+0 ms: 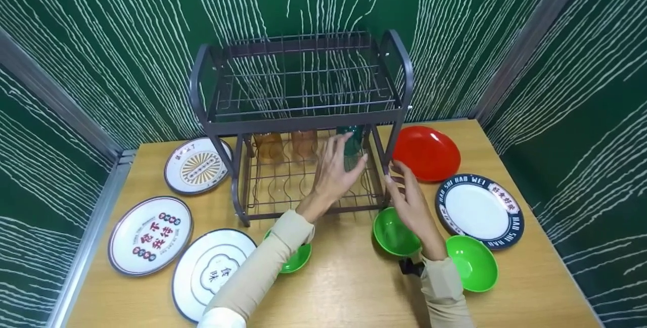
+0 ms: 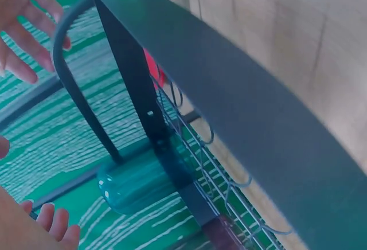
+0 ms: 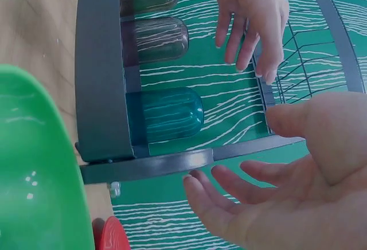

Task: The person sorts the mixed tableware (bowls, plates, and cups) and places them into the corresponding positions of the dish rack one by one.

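A two-tier dark metal dish rack (image 1: 303, 122) stands on the table. On its lower tier is a teal glass (image 3: 172, 112), rounded closed end up. Beside it, in a row, are a pinkish glass (image 3: 160, 39) and an amber glass (image 1: 268, 146). My left hand (image 1: 336, 174) is in front of the lower tier near the teal glass, fingers extended and thumb spread, holding nothing. My right hand (image 1: 412, 204) hovers by the rack's right front leg with loosely bent fingers and nothing in it. A green bowl (image 1: 391, 234) lies below that hand, partly hidden.
Three patterned white plates lie on the left, one (image 1: 151, 234) near the edge. A red plate (image 1: 429, 153), a dark-rimmed plate (image 1: 477, 212) and another green bowl (image 1: 472, 265) are on the right. My left forearm partly covers a further green bowl (image 1: 298, 260). Green walls surround the table.
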